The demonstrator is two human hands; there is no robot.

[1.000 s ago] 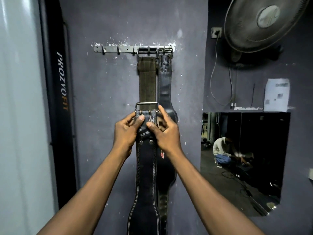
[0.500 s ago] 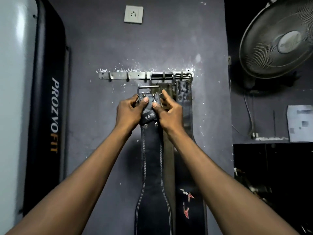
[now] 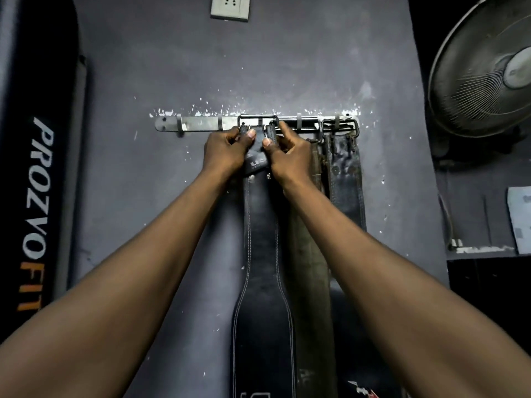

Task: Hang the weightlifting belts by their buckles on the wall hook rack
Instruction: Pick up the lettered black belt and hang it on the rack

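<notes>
A metal hook rack [image 3: 201, 124] is fixed across the grey wall. Both hands hold a black stitched weightlifting belt [image 3: 261, 254] by its top end. My left hand [image 3: 227, 150] grips the left side and my right hand [image 3: 290, 153] the right side. The belt's steel buckle [image 3: 257, 117] is raised against the rack at a middle hook. Whether it rests on the hook I cannot tell. An olive-brown belt [image 3: 311, 254] and a worn black belt [image 3: 346, 179] hang by their buckles further right.
A black PROZVOFIT punch bag [image 3: 40, 182] stands at the left. A wall fan [image 3: 485, 70] is at the upper right and a wall socket [image 3: 230, 7] sits above the rack. Two bare hooks [image 3: 179, 128] remain at the rack's left end.
Both hands have lifted the black belt upward, from well below the rack until its buckle meets the rack. The view has closed in on the wall.
</notes>
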